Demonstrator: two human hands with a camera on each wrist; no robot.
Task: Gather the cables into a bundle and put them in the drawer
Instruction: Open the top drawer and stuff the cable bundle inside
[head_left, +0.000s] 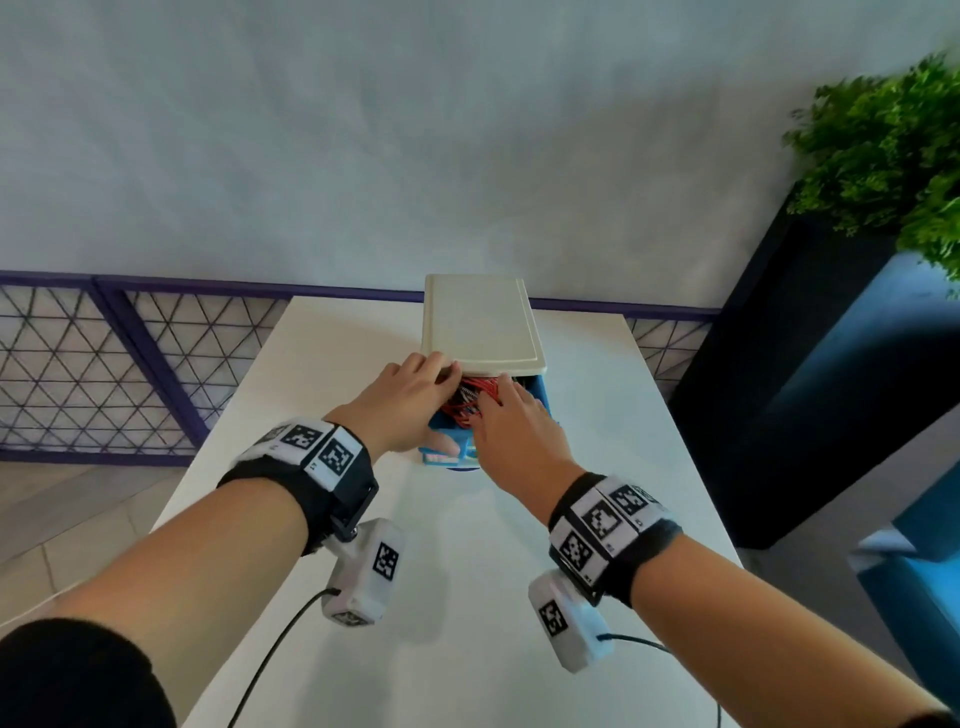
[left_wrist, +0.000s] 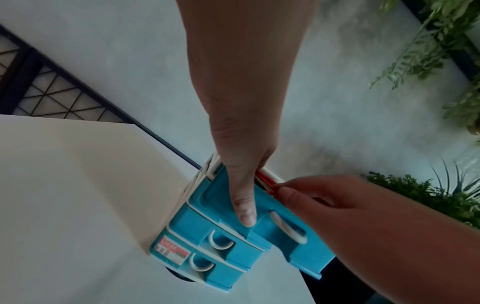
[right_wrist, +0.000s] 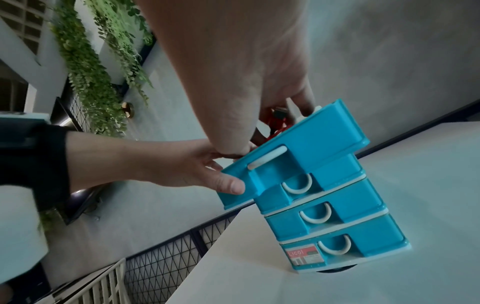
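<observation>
already the red cables (head_left: 470, 395) lie inside the top drawer (right_wrist: 298, 152) of the small blue chest (right_wrist: 337, 216), which stands on the white surface (head_left: 467, 597) with that drawer pulled well out and the three drawers below it closed. so the gathering looks done and the bundle is in; what seems left is to tuck down the loops that rise near the rim, take both hands out, and push the drawer home under the cream lid (head_left: 480, 322). no cable shows anywhere else on the surface. the left hand (head_left: 410, 400) reaches in from the left, its thumb pressed flat along the drawer's front corner, plain in the left wrist view, while its fingers (head_left: 439, 364) curl over the far edge by the lid; it grips the drawer and steadies it. the right hand (head_left: 511, 415) comes from the right, palm down over the open drawer, its fingers dipped among the cables; whether they pinch a strand or merely press the bundle down, i cannot tell, since the hand itself hides the tips. both forearms stretch forward, wrists close together above the chest.
</observation>
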